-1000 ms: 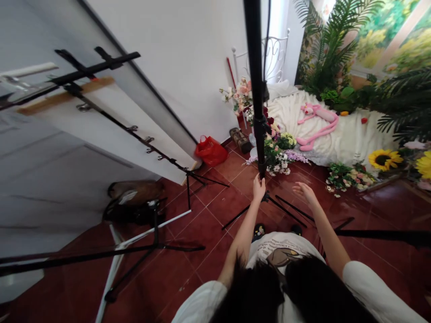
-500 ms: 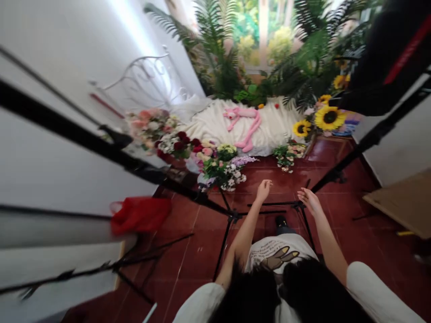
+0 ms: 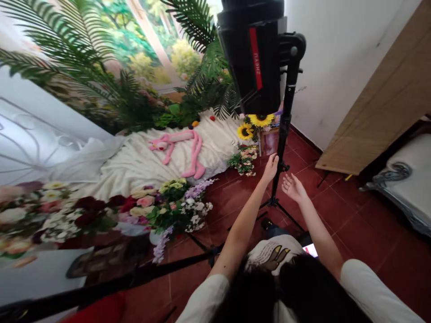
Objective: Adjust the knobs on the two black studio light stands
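My left hand (image 3: pixel 270 168) is at the black pole of a light stand (image 3: pixel 280 146), its fingers closed against the pole's left side; part of the fingers is hidden there. Just right of the pole, my right hand (image 3: pixel 293 188) is held up with loosely curled fingers apart and nothing in it. Atop the stand sits a black studio light (image 3: pixel 251 58) with a red stripe. The stand's tripod legs (image 3: pixel 274 202) spread on the floor below my hands.
A pink plush toy (image 3: pixel 180 146) lies on a white draped bed (image 3: pixel 131 168). Artificial flowers (image 3: pixel 168 202) line its front; sunflowers (image 3: pixel 245 131) stand behind the pole. Another black stand (image 3: pixel 141 273) crosses the lower left. A wooden board (image 3: pixel 377 98) leans right, beside a pale sofa (image 3: pixel 412 170).
My view has turned right, bringing the studio light and its pole in front of me. My left hand has come to the pole; my right hand has moved close beside it.
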`<action>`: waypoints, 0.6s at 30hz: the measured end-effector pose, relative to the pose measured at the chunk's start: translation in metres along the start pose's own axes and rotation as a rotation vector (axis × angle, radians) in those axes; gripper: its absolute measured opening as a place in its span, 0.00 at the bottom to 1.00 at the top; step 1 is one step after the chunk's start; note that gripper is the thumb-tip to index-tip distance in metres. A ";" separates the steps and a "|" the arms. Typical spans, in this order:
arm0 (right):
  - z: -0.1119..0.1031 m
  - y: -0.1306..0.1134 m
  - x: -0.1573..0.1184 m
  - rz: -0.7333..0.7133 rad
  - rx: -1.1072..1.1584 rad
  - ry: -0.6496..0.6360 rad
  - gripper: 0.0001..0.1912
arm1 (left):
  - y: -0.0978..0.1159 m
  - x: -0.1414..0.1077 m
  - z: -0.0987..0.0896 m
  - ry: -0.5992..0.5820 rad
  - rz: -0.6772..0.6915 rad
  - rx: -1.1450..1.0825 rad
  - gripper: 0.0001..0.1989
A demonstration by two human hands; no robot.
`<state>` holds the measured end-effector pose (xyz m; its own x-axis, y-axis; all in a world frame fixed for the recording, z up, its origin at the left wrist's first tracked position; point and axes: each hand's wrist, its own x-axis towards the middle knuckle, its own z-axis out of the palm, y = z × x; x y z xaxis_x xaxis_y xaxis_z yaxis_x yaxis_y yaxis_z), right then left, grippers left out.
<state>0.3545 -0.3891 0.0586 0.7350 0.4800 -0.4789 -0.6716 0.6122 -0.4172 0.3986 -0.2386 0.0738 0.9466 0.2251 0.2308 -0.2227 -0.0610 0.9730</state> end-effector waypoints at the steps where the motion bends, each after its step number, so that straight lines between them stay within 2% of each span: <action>1: 0.004 -0.003 -0.001 0.020 0.045 -0.033 0.11 | 0.003 0.003 0.006 -0.008 -0.013 -0.002 0.27; 5: 0.020 -0.013 0.000 0.061 0.114 -0.122 0.13 | 0.003 0.006 0.017 -0.014 -0.030 -0.026 0.29; 11: 0.029 -0.024 0.011 0.099 0.112 -0.192 0.14 | -0.007 0.008 0.016 -0.012 0.007 -0.063 0.29; 14: 0.031 -0.027 0.014 0.120 0.155 -0.187 0.14 | -0.006 0.008 0.016 0.000 0.002 -0.031 0.29; 18: 0.034 -0.030 0.015 0.223 0.292 -0.116 0.17 | -0.004 0.006 0.018 0.030 -0.001 -0.038 0.29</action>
<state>0.3891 -0.3791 0.0900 0.5905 0.6792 -0.4359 -0.7739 0.6298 -0.0670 0.4095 -0.2547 0.0715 0.9396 0.2539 0.2293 -0.2310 -0.0235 0.9727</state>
